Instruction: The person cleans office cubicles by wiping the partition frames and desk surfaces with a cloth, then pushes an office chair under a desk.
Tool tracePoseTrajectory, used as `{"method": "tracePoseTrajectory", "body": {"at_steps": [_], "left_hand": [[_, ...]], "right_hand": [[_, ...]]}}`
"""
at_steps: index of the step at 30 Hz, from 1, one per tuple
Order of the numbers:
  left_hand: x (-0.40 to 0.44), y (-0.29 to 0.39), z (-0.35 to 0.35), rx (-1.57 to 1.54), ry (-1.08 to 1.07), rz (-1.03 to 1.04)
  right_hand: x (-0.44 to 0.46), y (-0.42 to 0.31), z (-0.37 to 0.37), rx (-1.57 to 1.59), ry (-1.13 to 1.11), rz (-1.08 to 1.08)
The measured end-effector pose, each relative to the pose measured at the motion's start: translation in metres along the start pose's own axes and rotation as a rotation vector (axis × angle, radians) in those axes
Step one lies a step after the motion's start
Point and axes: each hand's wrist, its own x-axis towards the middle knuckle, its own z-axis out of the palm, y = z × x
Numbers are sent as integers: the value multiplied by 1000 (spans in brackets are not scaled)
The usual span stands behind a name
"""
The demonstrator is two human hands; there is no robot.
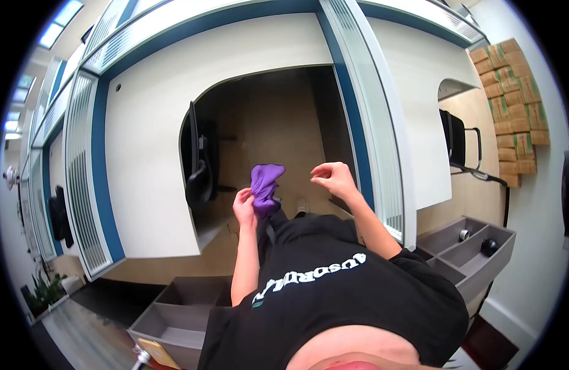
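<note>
My left hand [245, 207] is closed on the edge of a bunched purple cloth [266, 188]. The fabric is shiny and crumpled, with a dark edge along its top, and hangs in front of my lower body; its exact kind does not show. To the right, across a gap from the cloth, my right hand [336, 179] is raised with its fingers loosely curved. Thumb and fingertips stand a little apart there, and nothing shows between them.
A white desk [150, 132] with a curved cutout lies ahead, with a black chair [201, 163] at it. A glass partition [371, 92] runs along the right. Grey divided trays stand at left [179, 324] and right [460, 265]. Cardboard boxes [513, 105] are stacked against the wall.
</note>
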Motion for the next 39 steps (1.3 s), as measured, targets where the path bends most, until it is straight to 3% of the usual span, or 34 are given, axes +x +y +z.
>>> {"method": "tracePoseTrajectory", "body": {"at_steps": [2,3,5,6,10,12,20,25,28,32,36,39], "left_hand": [[-9,16,19,-176,-63,-171],[21,34,6,-248,-90,-312],[70,59,36,-376,-192,-404],[123,92,60,-420,-270,-390],[167,121,93,-516,-358,-472],[199,138,113,-650,-453,-682],[314,161,266,-586,-577,-812],[382,203,398,-462,-661,-631],[442,221,473,-331,-708,-518],[532,251,584,-83,-740,-339],[637,248,689,-132,-692,-302],[684,240,753,-102,-610,-180]], "right_hand": [[-23,21,-3,-49,41,-2],[-5,6,20,-90,59,103],[18,-12,16,29,103,236],[56,-27,17,44,145,180],[75,-35,27,109,220,218],[98,-43,26,219,290,213],[212,-40,-88,212,462,256],[288,-88,-192,393,451,23],[327,-124,-236,28,549,-216],[398,-147,-276,196,747,-190],[471,-148,-311,251,863,-20],[514,-165,-325,304,826,30]]}}
